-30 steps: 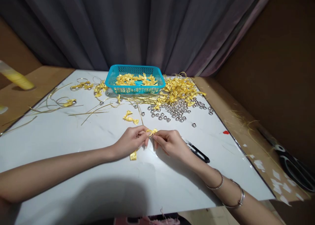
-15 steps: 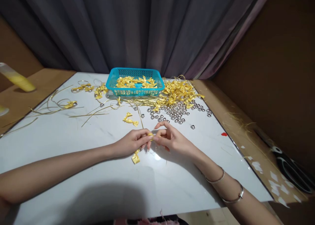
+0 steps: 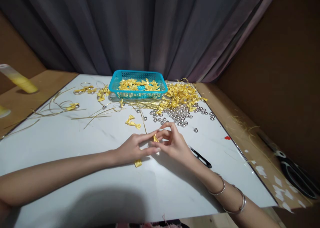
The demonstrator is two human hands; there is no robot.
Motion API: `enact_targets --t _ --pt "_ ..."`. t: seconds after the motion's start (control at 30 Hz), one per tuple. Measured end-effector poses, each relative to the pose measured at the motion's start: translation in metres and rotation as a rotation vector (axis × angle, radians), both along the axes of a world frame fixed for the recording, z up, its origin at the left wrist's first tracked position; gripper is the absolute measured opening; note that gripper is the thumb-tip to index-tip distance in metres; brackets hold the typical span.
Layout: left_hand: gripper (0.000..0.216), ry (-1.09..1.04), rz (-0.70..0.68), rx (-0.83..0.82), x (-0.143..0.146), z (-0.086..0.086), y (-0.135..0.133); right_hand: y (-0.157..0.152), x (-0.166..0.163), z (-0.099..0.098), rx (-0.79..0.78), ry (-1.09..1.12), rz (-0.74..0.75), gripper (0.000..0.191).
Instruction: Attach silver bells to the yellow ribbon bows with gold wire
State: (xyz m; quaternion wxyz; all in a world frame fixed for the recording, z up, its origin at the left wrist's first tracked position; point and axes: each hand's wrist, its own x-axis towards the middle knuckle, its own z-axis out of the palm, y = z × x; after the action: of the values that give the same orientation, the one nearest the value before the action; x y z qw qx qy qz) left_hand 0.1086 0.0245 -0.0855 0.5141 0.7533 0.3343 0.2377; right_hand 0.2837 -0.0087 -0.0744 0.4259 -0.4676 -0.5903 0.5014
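Remotely, I have the right hand (image 3: 176, 143) pinching 1 yellow bow (image 3: 155, 138); the left hand (image 3: 132, 148), thumb and forefinger parted, flanks it. Pinch lightly to avoid creasing.

A: Where are you losing sight of things?

B: Around the yellow bow (image 3: 155, 138): fingers of the right hand (image 3: 176, 144) are covering part of it, so I'm not making out which hand is pinching it. The left hand (image 3: 131, 148) is hiding one end of a ribbon piece (image 3: 138, 163).

A: I'm seeing the right hand blocking the tip of the black snips (image 3: 202, 158), too.

B: The edges are cutting off both forearms and some clothing (image 3: 160, 225). The scissors' (image 3: 297, 174) blades are sinking into shadow, and the silver beads (image 3: 178, 114) are looking too small for detail.
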Motion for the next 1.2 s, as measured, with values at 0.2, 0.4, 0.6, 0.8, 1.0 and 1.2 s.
enact_targets --t 0.2,0.4,0.6,0.8,1.0,1.2 --pt "0.045 0.036 -0.045 0.067 0.0 -0.001 0.002 0.0 0.002 0.005 -0.105 0.199 0.088 0.034" --pt "0.035 0.071 -0.17 0.223 0.001 0.005 0.0 0.0 0.0 0.0 -0.094 0.103 0.007 0.032" --pt "0.027 0.079 -0.02 0.395 0.001 0.0 -0.002 -0.002 -0.002 0.003 -0.045 0.048 -0.043 0.03" --pt "0.022 0.094 0.031 0.501 -0.001 -0.005 -0.002 -0.002 -0.001 0.001 -0.01 0.003 -0.057 0.031" --pt "0.024 0.119 0.0 0.498 0.002 -0.003 -0.001 -0.001 0.001 -0.002 0.014 -0.014 -0.021 0.029" --pt "0.029 0.122 -0.008 0.361 0.001 0.003 -0.001 -0.001 0.006 0.006 0.064 -0.19 0.108 0.02"
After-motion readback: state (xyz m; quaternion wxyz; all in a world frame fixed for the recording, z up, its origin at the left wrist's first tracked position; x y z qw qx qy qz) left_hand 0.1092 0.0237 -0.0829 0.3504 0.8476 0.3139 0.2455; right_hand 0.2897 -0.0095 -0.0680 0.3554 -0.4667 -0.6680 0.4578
